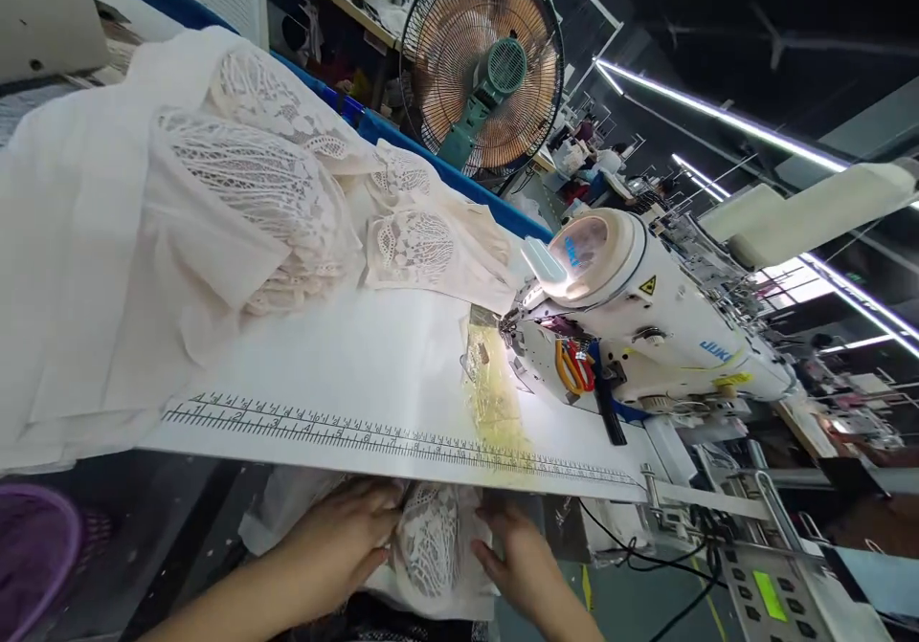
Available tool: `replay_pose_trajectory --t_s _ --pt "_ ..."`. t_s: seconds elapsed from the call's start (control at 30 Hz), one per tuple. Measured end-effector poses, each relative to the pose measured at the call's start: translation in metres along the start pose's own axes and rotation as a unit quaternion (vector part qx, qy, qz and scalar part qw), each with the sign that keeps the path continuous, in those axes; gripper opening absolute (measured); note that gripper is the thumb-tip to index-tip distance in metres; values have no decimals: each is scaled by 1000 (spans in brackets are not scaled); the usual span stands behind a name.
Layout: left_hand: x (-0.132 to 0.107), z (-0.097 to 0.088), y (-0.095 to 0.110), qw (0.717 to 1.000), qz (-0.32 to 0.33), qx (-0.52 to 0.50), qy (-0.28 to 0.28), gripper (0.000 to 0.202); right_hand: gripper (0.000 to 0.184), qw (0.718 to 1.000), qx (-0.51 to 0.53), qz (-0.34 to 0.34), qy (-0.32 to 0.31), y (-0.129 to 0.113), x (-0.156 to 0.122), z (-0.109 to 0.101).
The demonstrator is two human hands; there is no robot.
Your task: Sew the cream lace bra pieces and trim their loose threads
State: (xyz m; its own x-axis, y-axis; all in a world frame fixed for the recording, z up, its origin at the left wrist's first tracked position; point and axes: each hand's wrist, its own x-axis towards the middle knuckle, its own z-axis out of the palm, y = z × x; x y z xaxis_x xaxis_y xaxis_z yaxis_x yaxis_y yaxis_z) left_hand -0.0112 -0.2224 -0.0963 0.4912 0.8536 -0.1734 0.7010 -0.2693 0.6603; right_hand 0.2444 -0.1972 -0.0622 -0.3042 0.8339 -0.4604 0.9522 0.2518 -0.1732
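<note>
Below the table's front edge, in my lap, lies a white lace fabric piece point(431, 546). My left hand point(345, 537) rests on its left side with fingers curled onto the cloth. My right hand point(521, 556) presses its right side, fingers together along the lace. Both hands grip the piece between them. On the white sewing table point(373, 374) above, a printed ruler scale point(359, 431) runs along the front edge.
A white sewing machine point(632, 326) stands at the right with scissors point(574, 366) on it. A pile of white lace garments point(215, 211) covers the table's left. A fan point(482, 63) stands behind. A purple basket point(35, 546) sits lower left; a control panel point(768, 594) lower right.
</note>
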Motion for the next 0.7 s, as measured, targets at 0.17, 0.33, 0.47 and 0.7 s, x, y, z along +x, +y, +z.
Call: replay_pose_trajectory --t_s 0.17,0.33,0.47,0.7 --pt "11 25 -19 991 -57 44 -113 81 35 994 -55 -48 -86 -21 11 -31" --pt "11 29 -21 988 -39 59 -136 92 64 986 -111 3 -128 -27 35 -10" --pt "9 31 -27 989 -31 70 -126 90 57 987 -109 40 -106 -21 46 1" --pt "5 28 -25 991 -9 93 -100 82 41 983 -126 36 -129 -19 21 -21"
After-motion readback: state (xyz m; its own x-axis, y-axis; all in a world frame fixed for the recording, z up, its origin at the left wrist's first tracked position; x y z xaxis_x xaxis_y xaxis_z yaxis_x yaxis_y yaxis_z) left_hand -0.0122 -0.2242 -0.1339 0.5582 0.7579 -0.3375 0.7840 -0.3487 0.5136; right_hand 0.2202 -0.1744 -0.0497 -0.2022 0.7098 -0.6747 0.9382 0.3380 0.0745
